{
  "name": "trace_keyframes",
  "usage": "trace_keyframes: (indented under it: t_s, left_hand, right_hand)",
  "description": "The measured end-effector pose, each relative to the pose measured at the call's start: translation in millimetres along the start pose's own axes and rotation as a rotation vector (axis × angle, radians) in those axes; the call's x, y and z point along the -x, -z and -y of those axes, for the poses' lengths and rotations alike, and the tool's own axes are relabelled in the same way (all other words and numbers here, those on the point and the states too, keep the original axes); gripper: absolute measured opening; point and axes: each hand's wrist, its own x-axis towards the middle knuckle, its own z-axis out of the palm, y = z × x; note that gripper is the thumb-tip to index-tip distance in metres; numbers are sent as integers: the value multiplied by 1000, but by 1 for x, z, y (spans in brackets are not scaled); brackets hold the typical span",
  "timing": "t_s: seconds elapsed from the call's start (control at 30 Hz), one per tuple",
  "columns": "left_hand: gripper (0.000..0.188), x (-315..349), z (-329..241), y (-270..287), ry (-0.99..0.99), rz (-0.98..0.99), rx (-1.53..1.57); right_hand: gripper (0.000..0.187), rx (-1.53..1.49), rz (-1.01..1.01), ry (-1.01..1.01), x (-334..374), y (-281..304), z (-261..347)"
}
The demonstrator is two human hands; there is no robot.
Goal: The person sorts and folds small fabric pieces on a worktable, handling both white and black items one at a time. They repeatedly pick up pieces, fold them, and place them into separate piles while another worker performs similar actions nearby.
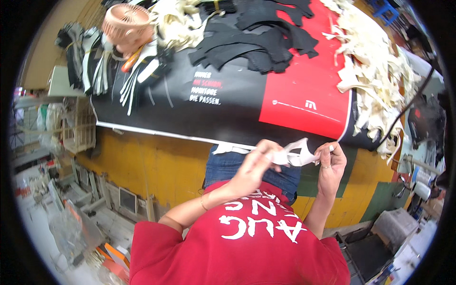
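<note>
Between my two hands, above my lap and by the table's near edge, hangs a small white fabric piece (298,159) with an open loop in it. My left hand (256,164) grips its left end, the fingers closed and slightly blurred. Its right end is pinched between the thumb and fingers of my right hand (331,164). Another white strip (231,148) lies across my jeans, just below the table edge. Beyond my hands, a pile of black fabric pieces (256,45) rests on the table's black and red printed cover (156,114).
Cream fabric scraps (373,71) heap along the table's right side; more cream pieces (178,23) lie at the back. A pink fan (127,26) stands at the far left beside orange-handled scissors (135,59) and bundled black and white strips (95,64). A wooden crate (80,126) is left of the table.
</note>
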Motion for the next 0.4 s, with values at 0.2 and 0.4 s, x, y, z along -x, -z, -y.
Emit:
trace_keyframes:
  t_s: [0.2,0.4]
  left_hand:
    - [20,15,-7,9,29,-86,29]
    - [21,-5,-15,8,-99,-247,-123]
  right_hand:
    - [15,-16,-273,103,2,6,2]
    - [12,124,-338,193,-11,-1,10]
